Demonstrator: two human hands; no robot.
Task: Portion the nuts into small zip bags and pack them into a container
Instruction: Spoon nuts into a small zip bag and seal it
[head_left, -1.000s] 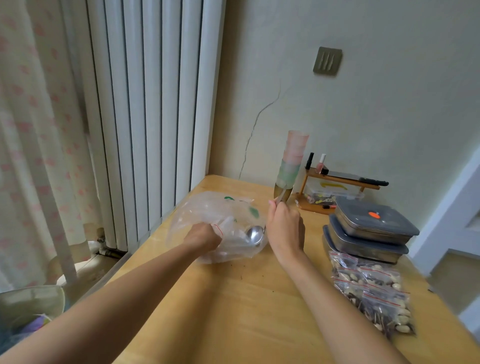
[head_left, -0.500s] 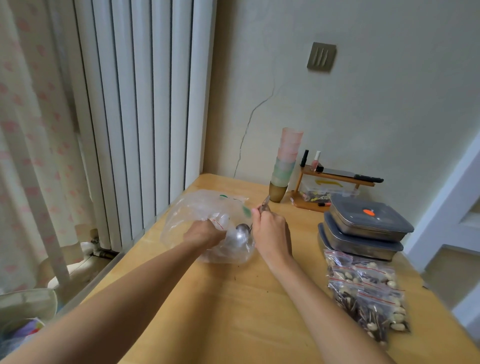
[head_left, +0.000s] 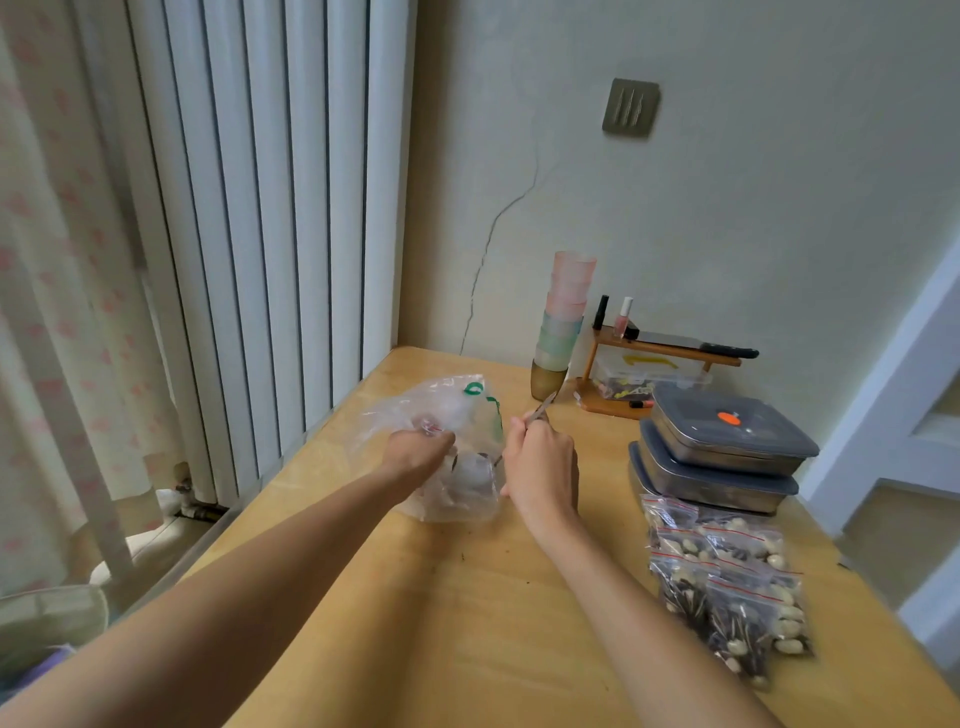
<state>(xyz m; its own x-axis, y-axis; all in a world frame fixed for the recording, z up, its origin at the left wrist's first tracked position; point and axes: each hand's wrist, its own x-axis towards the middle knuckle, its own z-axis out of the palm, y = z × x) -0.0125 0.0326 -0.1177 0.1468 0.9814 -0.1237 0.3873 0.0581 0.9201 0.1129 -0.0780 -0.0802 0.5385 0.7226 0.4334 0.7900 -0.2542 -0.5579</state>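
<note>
A large clear plastic bag (head_left: 415, 410) with green print lies on the wooden table (head_left: 493, 623). My left hand (head_left: 421, 452) grips a small zip bag with a red strip at the big bag's mouth. My right hand (head_left: 540, 467) holds a metal spoon (head_left: 540, 413); its bowl is down inside the plastic and its handle sticks up behind my fingers. Several filled zip bags of nuts and seeds (head_left: 727, 582) lie in a pile at the right. Two stacked metal containers with grey lids (head_left: 722, 447) stand behind the pile.
A stack of pastel cups (head_left: 563, 322) stands by the wall. Beside it is a small wooden rack (head_left: 665, 358) with bottles and a knife. A white radiator (head_left: 260, 234) runs along the table's left edge. The near part of the table bears only crumbs.
The spoon's bowl has gone from the bag's mouth down into the plastic. Both hands have shifted slightly left and closer together. The camera has tilted a little.
</note>
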